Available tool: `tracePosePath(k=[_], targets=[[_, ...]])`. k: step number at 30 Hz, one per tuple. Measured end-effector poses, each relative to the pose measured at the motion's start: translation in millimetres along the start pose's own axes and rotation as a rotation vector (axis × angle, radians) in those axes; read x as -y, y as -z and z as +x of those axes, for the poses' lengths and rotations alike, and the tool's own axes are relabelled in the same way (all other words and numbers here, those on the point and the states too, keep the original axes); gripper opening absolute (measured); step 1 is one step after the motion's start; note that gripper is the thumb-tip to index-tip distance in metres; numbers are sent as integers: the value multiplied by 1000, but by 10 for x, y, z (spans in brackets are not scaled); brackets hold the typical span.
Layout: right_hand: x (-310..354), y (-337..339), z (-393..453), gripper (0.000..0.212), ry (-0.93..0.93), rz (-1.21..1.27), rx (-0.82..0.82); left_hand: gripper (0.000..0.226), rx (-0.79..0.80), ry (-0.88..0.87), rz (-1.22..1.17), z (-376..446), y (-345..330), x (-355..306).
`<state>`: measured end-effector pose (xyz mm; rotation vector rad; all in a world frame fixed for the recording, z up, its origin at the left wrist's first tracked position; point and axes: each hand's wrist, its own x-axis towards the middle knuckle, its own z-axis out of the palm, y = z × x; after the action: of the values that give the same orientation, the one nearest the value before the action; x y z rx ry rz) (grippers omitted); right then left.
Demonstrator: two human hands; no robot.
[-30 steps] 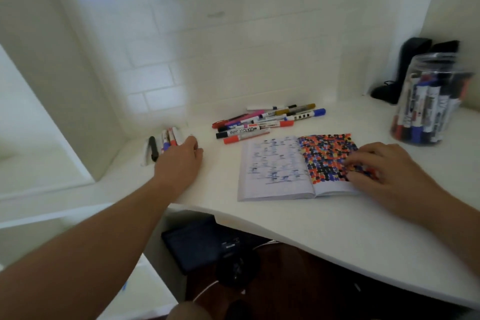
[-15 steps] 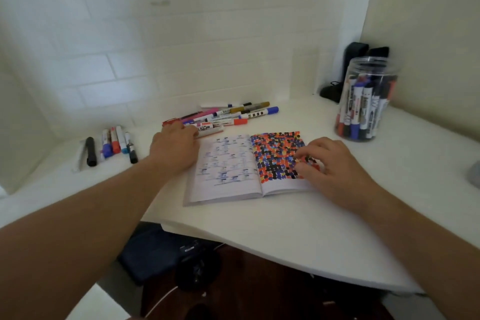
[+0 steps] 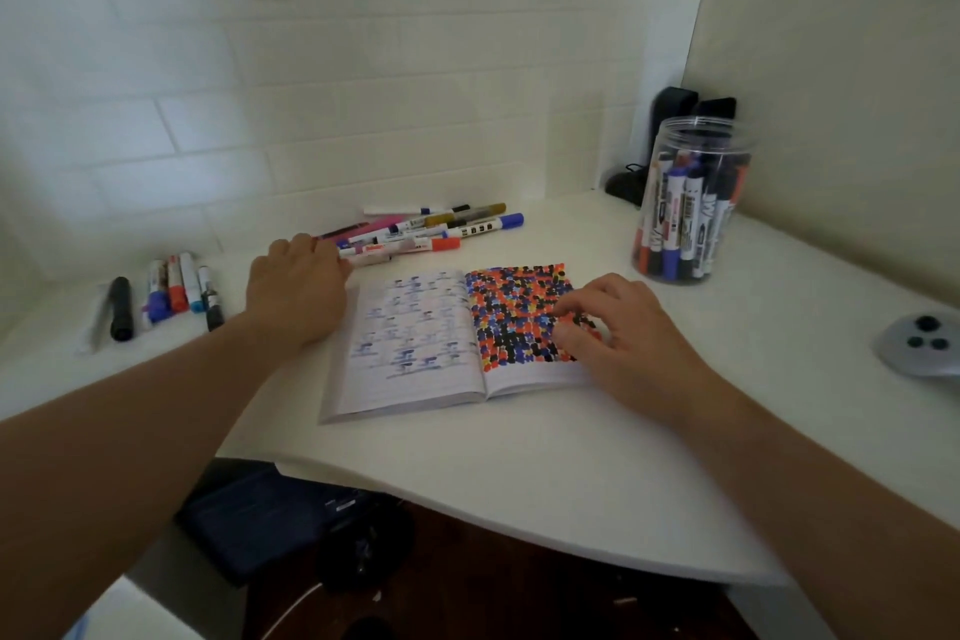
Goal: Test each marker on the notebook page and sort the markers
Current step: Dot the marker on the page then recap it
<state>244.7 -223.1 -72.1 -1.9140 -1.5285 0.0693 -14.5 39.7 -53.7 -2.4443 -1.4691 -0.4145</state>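
Note:
An open notebook (image 3: pixel 415 353) lies on the white desk (image 3: pixel 519 457); its right page (image 3: pixel 514 312) is packed with coloured dots and its left page shows faint blue marks. My right hand (image 3: pixel 618 333) rests on the right page with loosely bent fingers and holds nothing. Behind the notebook is a pile of markers (image 3: pixel 436 229). My left hand (image 3: pixel 296 286) lies palm down at the pile's left end and touches the nearest marker (image 3: pixel 374 257). Its fingertips are hidden. A row of several markers (image 3: pixel 171 291) lies apart at the far left.
A clear jar (image 3: pixel 691 203) with several markers stands at the back right, with black objects (image 3: pixel 675 104) behind it in the corner. A grey controller (image 3: pixel 919 343) sits at the right edge. A dark bag (image 3: pixel 270 520) lies under the desk's curved front edge.
My left hand left the row of markers at the far left and moved right to the pile behind the notebook. My right hand stayed on the dotted page. The camera turned right.

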Motion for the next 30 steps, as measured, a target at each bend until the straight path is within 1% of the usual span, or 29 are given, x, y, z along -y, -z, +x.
tracePosePath(k=[1, 2, 3, 4, 5, 7, 8, 9, 11, 13, 15, 17, 20, 22, 24, 30], targets=[[3, 2, -2, 48, -5, 4, 5, 31, -55, -26, -84, -20, 75, -101], [4, 8, -1, 48, -6, 4, 12, 25, -87, -73, -228, -57, 172, -222], [5, 15, 3, 47, -2, 6, 12, 19, -61, -133, -389, -114, 283, -372], [5, 22, 5, 45, -5, 13, 10, 15, 2, -215, -521, -184, 390, -529], [11, 34, 7, 39, -11, 32, 3, 11, 65, -312, -602, -270, 487, -691], [34, 75, -15, 25, -40, 174, 0, 7, 135, -489, -646, -461, 597, -985], [43, 96, -37, 28, -42, 284, 14, 7, 148, -560, -643, -547, 612, -1097], [33, 119, -55, 35, -37, 395, 23, 13, 152, -628, -617, -610, 616, -1192], [25, 171, -70, 39, -37, 568, 1, 29, 134, -738, -551, -700, 616, -1336], [16, 206, -54, 43, -62, 621, -46, 32, 137, -734, -567, -730, 631, -1426], [22, 228, -32, 46, -109, 627, -53, 28, 145, -714, -598, -715, 624, -1494], [28, 244, -17, 43, -152, 657, -45, 21, 145, -717, -604, -702, 588, -1550], [50, 274, 0, 34, -148, 668, -30, 20, 113, -704, -635, -691, 476, -1590], [66, 292, -1, 29, -134, 675, -13, 24, 142, -687, -686, -688, 413, -1604], [70, 301, -12, 29, -125, 670, -1, 28, 171, -678, -724, -684, 381, -1615], [92, 323, -13, 29, -111, 660, 24, 30, 205, -646, -749, -678, 355, -1616]])
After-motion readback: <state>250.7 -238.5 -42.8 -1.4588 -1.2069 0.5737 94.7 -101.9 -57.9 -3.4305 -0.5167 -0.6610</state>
